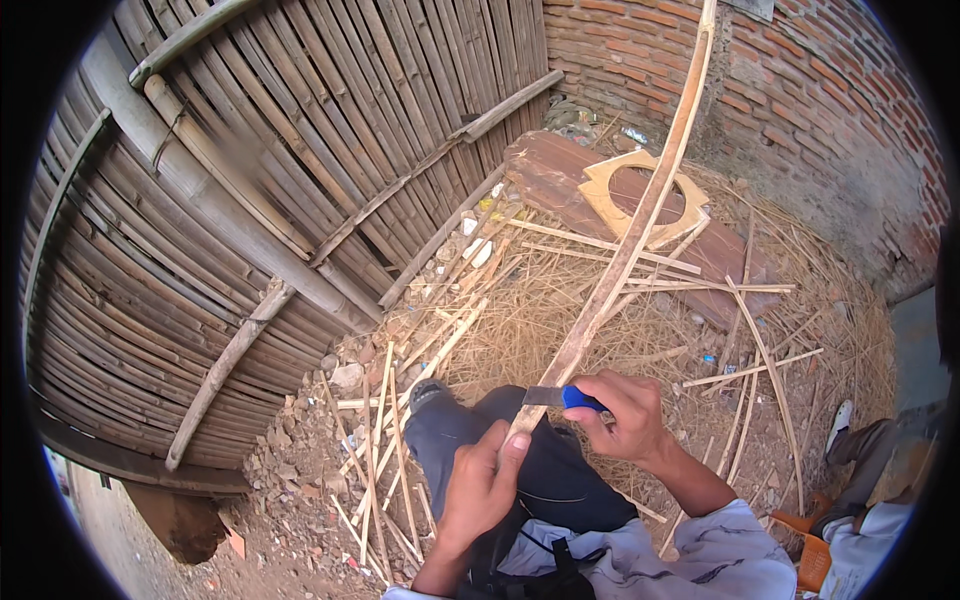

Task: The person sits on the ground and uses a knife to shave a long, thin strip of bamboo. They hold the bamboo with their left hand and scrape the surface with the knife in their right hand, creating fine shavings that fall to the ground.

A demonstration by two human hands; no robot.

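So basically the left hand (pixel 480 490) is clenched around the near end of a long bamboo strip (pixel 628 232), thumb pressed up along it, which looks like the way to keep the strip from twisting while the blade works. The right hand (pixel 625 415) has its fingers (pixel 612 392) wrapped tight on the blue handle of a knife (pixel 562 397), and the blade pokes out to the left of those fingers and lies right against the strip, just above the left thumb. I'd guess it's held flat like that so it shaves rather than digs in. The strip runs up and away from both hands, way past the fingers toward the brick wall (pixel 800 100), with its near end resting over the person's dark trousered knee (pixel 470 430), which probably acts as a prop. Beyond the fingertips the ground is buried in shavings and split slats (pixel 610 243), plus a flat wooden frame with a round hole (pixel 640 195) lying on a board further out. Off to the left of the hands there's a bamboo fence (pixel 250 170), and down to the right, an orange sandal (pixel 812 560).
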